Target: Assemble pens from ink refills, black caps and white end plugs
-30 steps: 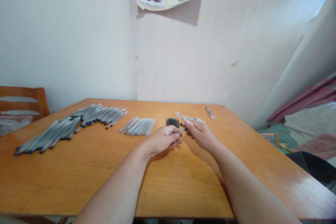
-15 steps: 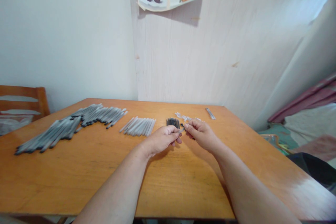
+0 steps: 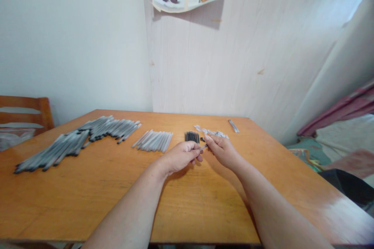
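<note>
My left hand (image 3: 181, 155) is curled round a thin grey pen barrel (image 3: 203, 147) whose tip pokes out to the right. My right hand (image 3: 222, 149) pinches at that tip with thumb and forefinger. Both hands hover just above the orange wooden table (image 3: 187, 202). Right behind my left hand lies a small bundle of black refills (image 3: 192, 136). Behind my right hand is a scatter of small pale pen parts (image 3: 212, 131), with a few tiny black caps (image 3: 202, 139) between the hands.
A row of grey barrels (image 3: 153, 140) lies left of the refills. Long heaps of finished grey pens (image 3: 78, 138) spread across the table's left half. One lone barrel (image 3: 234, 125) lies at the far right. A wooden chair (image 3: 26, 113) stands left; bedding (image 3: 341, 132) right.
Hardly anything has moved. My right hand's fingers have shifted slightly at the barrel's tip; my left hand keeps its grip in the same spot.
</note>
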`<action>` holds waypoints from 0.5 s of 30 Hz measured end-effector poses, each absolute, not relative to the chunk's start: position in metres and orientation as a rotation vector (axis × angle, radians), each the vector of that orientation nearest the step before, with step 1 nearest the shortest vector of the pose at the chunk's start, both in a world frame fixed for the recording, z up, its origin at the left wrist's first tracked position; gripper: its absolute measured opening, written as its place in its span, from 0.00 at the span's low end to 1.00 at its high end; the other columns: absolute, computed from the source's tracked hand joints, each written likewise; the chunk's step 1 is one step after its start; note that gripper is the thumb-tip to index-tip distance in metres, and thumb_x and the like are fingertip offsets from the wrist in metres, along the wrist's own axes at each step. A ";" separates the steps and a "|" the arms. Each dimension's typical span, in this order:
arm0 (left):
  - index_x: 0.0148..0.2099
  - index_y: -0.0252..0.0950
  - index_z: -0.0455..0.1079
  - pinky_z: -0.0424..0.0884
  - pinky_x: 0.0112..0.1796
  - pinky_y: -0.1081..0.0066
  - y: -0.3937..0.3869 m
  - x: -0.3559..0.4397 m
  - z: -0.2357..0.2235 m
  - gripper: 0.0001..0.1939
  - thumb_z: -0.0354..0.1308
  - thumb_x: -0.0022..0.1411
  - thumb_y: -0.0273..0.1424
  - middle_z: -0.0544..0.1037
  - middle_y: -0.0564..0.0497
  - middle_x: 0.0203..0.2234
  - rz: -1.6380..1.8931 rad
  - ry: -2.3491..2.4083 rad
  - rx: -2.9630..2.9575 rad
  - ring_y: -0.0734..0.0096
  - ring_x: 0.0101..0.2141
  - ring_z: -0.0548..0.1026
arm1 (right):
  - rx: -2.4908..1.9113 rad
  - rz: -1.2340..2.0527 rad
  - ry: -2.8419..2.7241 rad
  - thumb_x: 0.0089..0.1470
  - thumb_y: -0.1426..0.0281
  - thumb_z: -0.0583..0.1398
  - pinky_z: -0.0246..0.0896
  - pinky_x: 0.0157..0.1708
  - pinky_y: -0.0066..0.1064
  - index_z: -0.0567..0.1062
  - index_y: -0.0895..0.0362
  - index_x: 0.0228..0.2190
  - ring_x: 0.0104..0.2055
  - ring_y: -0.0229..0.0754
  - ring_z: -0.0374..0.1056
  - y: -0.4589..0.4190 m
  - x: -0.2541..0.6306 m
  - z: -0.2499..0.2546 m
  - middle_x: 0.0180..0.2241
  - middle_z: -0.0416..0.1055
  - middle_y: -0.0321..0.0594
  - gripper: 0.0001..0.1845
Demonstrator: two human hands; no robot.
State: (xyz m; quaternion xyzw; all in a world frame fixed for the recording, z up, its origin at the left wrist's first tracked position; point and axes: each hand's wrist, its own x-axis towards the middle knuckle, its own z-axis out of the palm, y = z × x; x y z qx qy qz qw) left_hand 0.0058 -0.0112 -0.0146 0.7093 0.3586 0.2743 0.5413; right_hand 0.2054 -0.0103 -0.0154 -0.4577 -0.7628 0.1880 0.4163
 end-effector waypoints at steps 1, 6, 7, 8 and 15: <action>0.43 0.32 0.70 0.63 0.31 0.72 -0.012 0.006 -0.014 0.15 0.54 0.64 0.40 0.78 0.45 0.35 0.657 0.849 1.676 0.75 0.27 0.69 | -1.135 0.525 -1.878 0.64 0.52 0.48 0.52 0.26 0.30 0.65 0.55 0.22 0.24 0.37 0.57 -0.010 0.206 -0.015 0.20 0.60 0.34 0.26; 0.44 0.31 0.70 0.61 0.29 0.73 -0.013 0.005 -0.011 0.18 0.54 0.64 0.42 0.79 0.43 0.36 0.696 0.833 1.617 0.76 0.26 0.70 | -1.101 0.761 -1.724 0.60 0.51 0.52 0.56 0.25 0.29 0.70 0.56 0.29 0.24 0.36 0.61 -0.016 0.208 -0.009 0.24 0.67 0.35 0.22; 0.44 0.31 0.70 0.61 0.28 0.73 -0.013 0.005 -0.011 0.18 0.54 0.64 0.42 0.79 0.43 0.36 0.701 0.832 1.605 0.76 0.26 0.70 | -1.095 0.794 -1.721 0.59 0.51 0.54 0.57 0.25 0.29 0.71 0.56 0.31 0.24 0.36 0.61 -0.017 0.208 -0.007 0.25 0.68 0.35 0.20; 0.44 0.31 0.70 0.60 0.28 0.73 -0.013 0.004 -0.010 0.18 0.54 0.64 0.42 0.79 0.43 0.36 0.704 0.831 1.594 0.76 0.26 0.70 | -1.090 0.816 -1.725 0.58 0.52 0.56 0.58 0.26 0.29 0.71 0.56 0.32 0.25 0.35 0.62 -0.019 0.207 -0.006 0.26 0.69 0.36 0.19; 0.44 0.31 0.71 0.62 0.30 0.73 -0.012 0.003 -0.011 0.20 0.54 0.63 0.45 0.79 0.43 0.35 0.687 0.820 1.603 0.75 0.27 0.71 | -1.057 0.824 -1.748 0.56 0.53 0.58 0.57 0.25 0.28 0.70 0.56 0.26 0.24 0.35 0.61 -0.020 0.205 -0.005 0.22 0.66 0.34 0.19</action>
